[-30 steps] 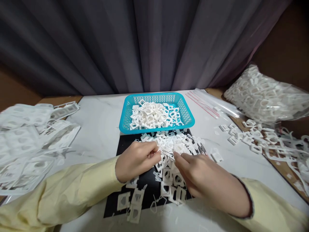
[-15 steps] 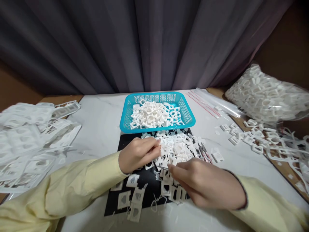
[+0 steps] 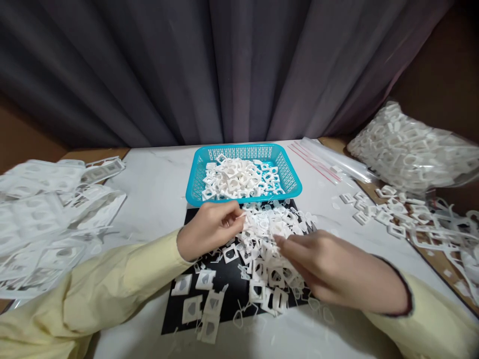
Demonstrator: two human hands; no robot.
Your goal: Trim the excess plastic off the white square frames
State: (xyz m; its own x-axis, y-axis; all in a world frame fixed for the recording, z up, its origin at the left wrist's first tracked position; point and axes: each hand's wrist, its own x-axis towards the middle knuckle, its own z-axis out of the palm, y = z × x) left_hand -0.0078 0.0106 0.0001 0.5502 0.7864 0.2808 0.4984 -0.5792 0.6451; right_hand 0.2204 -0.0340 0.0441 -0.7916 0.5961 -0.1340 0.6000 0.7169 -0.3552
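Note:
My left hand (image 3: pixel 209 228) is closed in a pinch at the left edge of a pile of small white plastic pieces (image 3: pixel 258 234). A bit of white plastic shows at its fingertips; its exact shape is unclear. Over the right side of the pile, my right hand (image 3: pixel 329 267) is closed with thumb and fingers together. What it grips is hidden behind the fingers. Under the pile lies a black mat (image 3: pixel 232 284). On its near left part are several white square frames (image 3: pixel 192 310) with shaped openings.
A blue basket (image 3: pixel 190 182) of white pieces stands behind the pile. White moulded sheets (image 3: pixel 33 214) are stacked at left. At right are clear zip bags (image 3: pixel 333 157), loose white frames (image 3: pixel 396 212) and a full clear bag (image 3: pixel 407 144). A dark curtain (image 3: pixel 239 70) hangs behind.
My right hand has moved right and slightly up, and the thin metal tip at its fingers no longer shows. My left hand has shifted slightly left and up.

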